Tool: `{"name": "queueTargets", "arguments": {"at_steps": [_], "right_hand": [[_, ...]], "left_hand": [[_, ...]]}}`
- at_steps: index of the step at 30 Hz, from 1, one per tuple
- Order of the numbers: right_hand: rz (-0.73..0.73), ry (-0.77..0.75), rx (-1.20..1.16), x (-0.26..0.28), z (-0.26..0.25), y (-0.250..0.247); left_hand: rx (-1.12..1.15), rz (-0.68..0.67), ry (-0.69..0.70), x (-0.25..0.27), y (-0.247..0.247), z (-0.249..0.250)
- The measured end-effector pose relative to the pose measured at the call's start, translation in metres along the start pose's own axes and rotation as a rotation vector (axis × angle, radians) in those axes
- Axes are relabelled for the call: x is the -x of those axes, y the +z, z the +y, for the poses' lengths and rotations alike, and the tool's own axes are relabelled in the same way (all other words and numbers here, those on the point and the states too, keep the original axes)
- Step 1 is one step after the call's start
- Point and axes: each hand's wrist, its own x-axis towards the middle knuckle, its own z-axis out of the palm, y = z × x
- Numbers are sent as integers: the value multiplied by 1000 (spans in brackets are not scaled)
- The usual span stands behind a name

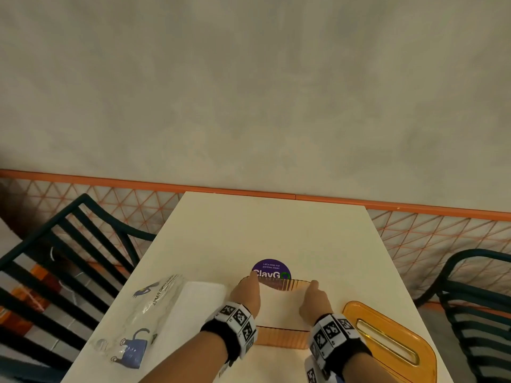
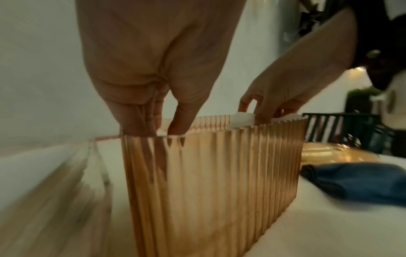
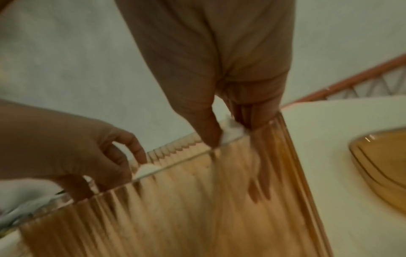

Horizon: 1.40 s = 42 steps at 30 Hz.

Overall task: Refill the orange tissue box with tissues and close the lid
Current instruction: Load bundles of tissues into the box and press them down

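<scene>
1. The ribbed orange tissue box (image 1: 282, 338) is sitting lidless on the cream table (image 1: 276, 230), near its 6 o'clock edge.
2. The left hand (image 1: 246, 295) and the right hand (image 1: 313, 302) are each pinching the white tissue stack (image 1: 279, 308) inside the box.
3. The orange lid (image 1: 392, 344) is lying flat at the box's 3 o'clock; the clear tissue wrapper (image 1: 154, 308) is lying at its 9 o'clock.

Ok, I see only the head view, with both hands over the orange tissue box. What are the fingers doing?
Observer: Right wrist view: the right hand pinches the tissues, fingers reaching down inside the orange tissue box.
Operator: And the left one?
Observer: The left hand pinches their other end at the rim.
Operator: Are they fully in?
Observer: No, white corners poke above the rim.
</scene>
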Motion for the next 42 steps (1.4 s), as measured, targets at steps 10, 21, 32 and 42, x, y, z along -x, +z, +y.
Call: {"name": "queueTargets", "arguments": {"at_steps": [10, 21, 32, 42], "right_hand": [[-167, -233, 496, -17, -5, 6], [209, -245, 171, -4, 17, -18], [42, -82, 75, -7, 42, 11], [71, -49, 80, -11, 44, 20]], "left_hand": [[-187, -279, 118, 6, 7, 14], [98, 299, -173, 29, -47, -81], [3, 42, -565, 52, -26, -124], [91, 37, -604, 48, -29, -127]]}}
